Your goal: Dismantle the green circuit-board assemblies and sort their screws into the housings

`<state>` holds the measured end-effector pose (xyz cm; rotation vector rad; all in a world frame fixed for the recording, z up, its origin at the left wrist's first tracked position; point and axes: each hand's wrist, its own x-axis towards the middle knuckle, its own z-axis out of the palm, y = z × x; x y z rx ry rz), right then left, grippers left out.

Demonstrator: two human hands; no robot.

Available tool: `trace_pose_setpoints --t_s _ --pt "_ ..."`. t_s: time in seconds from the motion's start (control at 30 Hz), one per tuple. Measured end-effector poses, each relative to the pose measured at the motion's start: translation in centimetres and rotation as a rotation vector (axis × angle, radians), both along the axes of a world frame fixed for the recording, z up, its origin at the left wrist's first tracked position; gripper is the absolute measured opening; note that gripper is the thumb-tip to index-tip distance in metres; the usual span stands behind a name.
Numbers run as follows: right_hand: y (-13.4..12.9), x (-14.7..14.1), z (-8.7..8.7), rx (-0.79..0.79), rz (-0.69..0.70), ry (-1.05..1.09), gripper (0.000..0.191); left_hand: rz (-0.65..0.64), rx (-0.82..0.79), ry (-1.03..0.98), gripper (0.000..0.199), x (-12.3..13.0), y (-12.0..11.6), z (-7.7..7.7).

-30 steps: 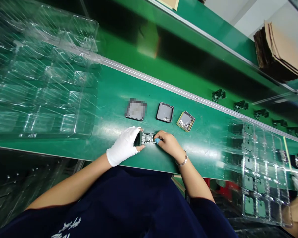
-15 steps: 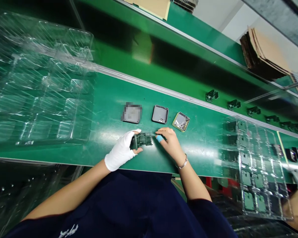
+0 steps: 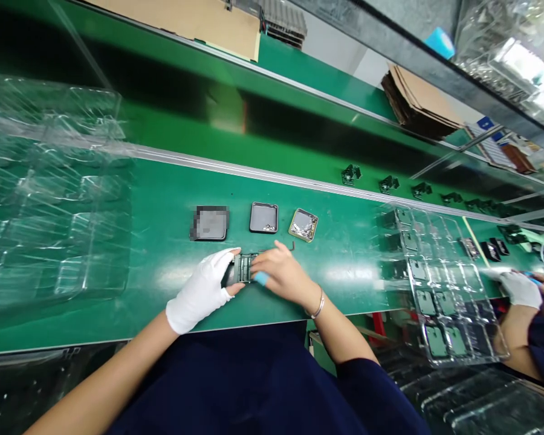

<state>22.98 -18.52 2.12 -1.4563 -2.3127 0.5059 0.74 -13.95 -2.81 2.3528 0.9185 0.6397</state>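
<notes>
My left hand [image 3: 204, 287], in a white glove with bare fingertips, grips a dark green slotted plastic part [image 3: 243, 269] between thumb and fingers. My right hand [image 3: 283, 273], bare with a blue wrap on one finger, has its fingers curled against the part's right end. A thin dark rod with a bent end, like a hex key [image 3: 293, 246], shows just beyond the right hand; its middle is hidden, and I cannot tell whether it lies on the bench. The part is held just above the green bench [image 3: 163, 241].
Three small trays stand beyond my hands: a partly blurred one [image 3: 211, 223], a black one [image 3: 263, 217] and one with small metal pieces [image 3: 303, 225]. Clear plastic trays [image 3: 100, 241] lie left; another [image 3: 448, 290] holds green parts. At far right, a co-worker's gloved hand [image 3: 521, 289] works.
My right hand has moved left, from beside the green part onto its right end. The bent rod now shows beyond that hand. The camera view has shifted right.
</notes>
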Motion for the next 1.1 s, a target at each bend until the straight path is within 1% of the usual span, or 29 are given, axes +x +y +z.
trace_pose_setpoints --t_s 0.03,0.07,0.1,0.13,0.17,0.2,0.23,0.3,0.43,0.53,0.57,0.6,0.67,0.7,0.77,0.8,0.87,0.93,0.97,1.03,1.1 --pt "0.7 1.5 0.2 -0.010 -0.100 -0.038 0.019 -0.002 -0.005 0.014 0.060 0.0 0.0 0.0" --pt "1.5 3.1 0.4 -0.026 -0.242 -0.102 0.022 0.002 -0.010 0.025 0.059 0.0 -0.1 0.0" --pt "2.4 4.7 0.5 -0.054 -0.396 -0.200 0.025 0.006 -0.014 0.033 0.059 -0.1 -0.2 0.0" --pt "3.2 6.3 0.6 -0.096 -0.520 -0.317 0.028 0.007 -0.015 0.040 0.059 -0.1 -0.3 0.1" --pt "4.0 7.7 0.6 -0.144 -0.595 -0.425 0.029 0.007 -0.012 0.045 0.059 -0.2 -0.4 0.1" --pt "4.6 8.7 0.5 -0.186 -0.630 -0.508 0.031 0.005 -0.009 0.052 0.060 -0.2 -0.4 0.1" --pt "5.2 9.4 0.3 -0.218 -0.630 -0.561 0.031 0.003 -0.007 0.060 0.060 -0.2 -0.5 0.1" --pt "5.9 9.9 -0.1 -0.241 -0.594 -0.583 0.029 -0.002 -0.012 0.079 0.061 -0.1 -0.6 0.1" --pt "6.4 9.6 -0.8 -0.221 -0.566 -0.555 0.025 -0.013 -0.019 0.101 0.062 -0.1 -0.7 0.2" --pt "6.3 9.9 -0.9 -0.174 -0.568 -0.514 0.023 -0.006 -0.011 0.067 0.064 -0.3 -0.7 0.7" --pt "6.2 10.1 -1.0 -0.145 -0.585 -0.456 0.022 0.010 0.000 0.041 0.064 -0.4 -0.7 1.0" --pt "6.0 10.2 -1.0 -0.113 -0.615 -0.351 0.021 0.034 0.017 0.008 0.061 -0.6 -0.6 1.3" --pt "5.5 9.8 -1.1 -0.065 -0.676 -0.011 0.018 0.098 0.061 -0.063 0.049 -0.6 -0.6 2.1" --pt "5.1 9.2 -1.1 -0.055 -0.683 0.194 0.016 0.125 0.080 -0.095 0.042 -0.5 -0.5 2.5" --pt "4.1 7.1 -0.9 -0.073 -0.622 0.536 0.014 0.142 0.091 -0.137 0.031 -0.1 -0.5 3.5" --pt "3.6 5.7 -0.7 -0.099 -0.562 0.650 0.015 0.132 0.083 -0.143 0.028 0.3 -0.6 3.9" --pt "2.3 2.6 -0.1 -0.181 -0.427 0.784 0.018 0.095 0.052 -0.148 0.028 1.3 -0.6 4.6" --pt "1.2 -0.2 0.3 -0.252 -0.311 0.819 0.019 0.058 0.010 -0.131 0.031 2.1 -0.7 5.0" --pt "0.7 -1.2 0.5 -0.255 -0.273 0.809 0.019 0.051 -0.004 -0.114 0.033 2.5 -0.7 5.0" --pt "0.0 -2.6 0.5 -0.191 -0.251 0.750 0.017 0.053 -0.004 -0.070 0.038 2.7 -0.7 5.1" --pt "-0.4 -3.0 0.4 -0.118 -0.258 0.659 0.016 0.074 0.057 -0.029 0.041 2.5 -0.6 4.9"
